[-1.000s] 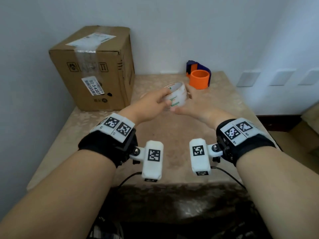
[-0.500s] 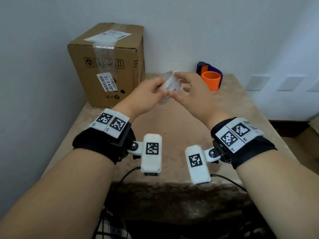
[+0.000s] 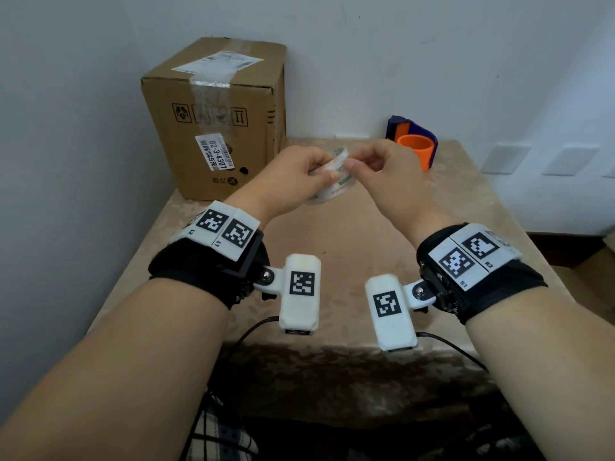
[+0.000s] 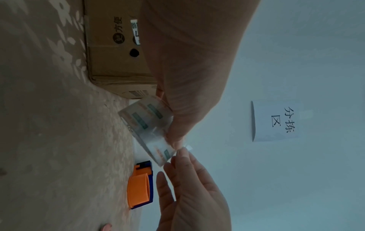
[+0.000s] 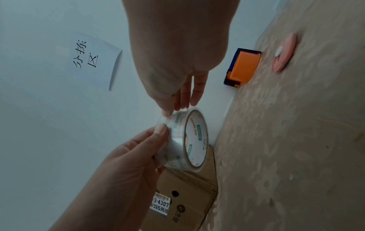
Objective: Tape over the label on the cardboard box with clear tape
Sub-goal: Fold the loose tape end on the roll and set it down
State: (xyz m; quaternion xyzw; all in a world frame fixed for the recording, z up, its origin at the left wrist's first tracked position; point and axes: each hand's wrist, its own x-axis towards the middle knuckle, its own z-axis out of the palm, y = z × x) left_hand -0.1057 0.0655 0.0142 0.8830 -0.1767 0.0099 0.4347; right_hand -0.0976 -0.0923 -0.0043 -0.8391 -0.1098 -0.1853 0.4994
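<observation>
The brown cardboard box (image 3: pixel 213 118) stands at the table's back left, with a white label (image 3: pixel 215 151) on its front and a taped label (image 3: pixel 216 63) on top. Between both hands, above the middle of the table, is a roll of clear tape (image 3: pixel 336 178). My left hand (image 3: pixel 327 171) grips the roll, thumb on its outer face (image 5: pixel 189 140). My right hand (image 3: pixel 352 164) pinches the tape's loose end (image 4: pixel 186 147) at the top of the roll (image 4: pixel 146 125). The box (image 5: pixel 187 195) lies behind and to the left of the hands.
An orange and blue tape dispenser (image 3: pixel 414 144) sits at the back right against the wall. A flat pink round thing (image 5: pixel 284 53) lies on the patterned tablecloth (image 3: pixel 332 247). A paper sign (image 4: pixel 276 121) hangs on the wall. Walls close in at the left and back.
The left hand kept hold of the roll. The right hand shifted from the roll's side to its top, where thumb and finger now pinch the tape end.
</observation>
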